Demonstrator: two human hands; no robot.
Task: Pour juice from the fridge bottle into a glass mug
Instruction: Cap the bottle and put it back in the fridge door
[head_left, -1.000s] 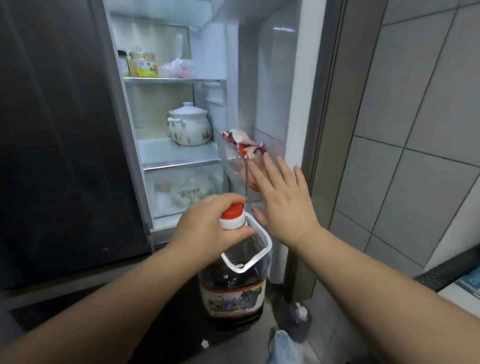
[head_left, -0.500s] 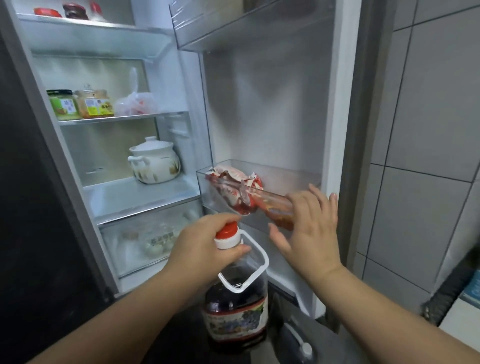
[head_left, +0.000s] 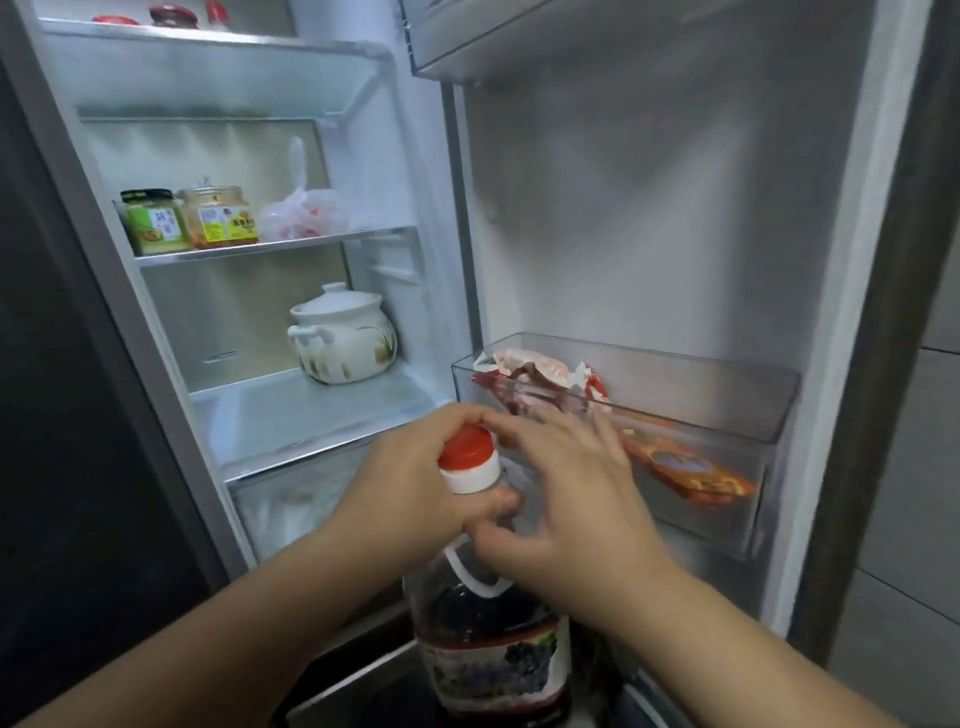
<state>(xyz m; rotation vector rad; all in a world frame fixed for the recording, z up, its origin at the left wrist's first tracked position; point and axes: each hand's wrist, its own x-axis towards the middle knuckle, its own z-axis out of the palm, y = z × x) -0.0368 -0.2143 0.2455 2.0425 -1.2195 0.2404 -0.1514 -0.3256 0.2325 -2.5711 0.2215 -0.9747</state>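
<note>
Dark juice fills the bottle (head_left: 488, 644) at lower centre, out of the fridge, cap (head_left: 466, 451) on. Left hand (head_left: 415, 493) grips its neck; right hand (head_left: 566, 499), fingers loosely spread, touches the handle. No mug in view; uncapping and pouring remain.

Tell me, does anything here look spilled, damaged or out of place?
No spill or damage shows. Only the crumpled red-and-white packets lie untidily in the door bin. The juice bottle hangs upright, capped, held at the neck by the left hand.
</note>
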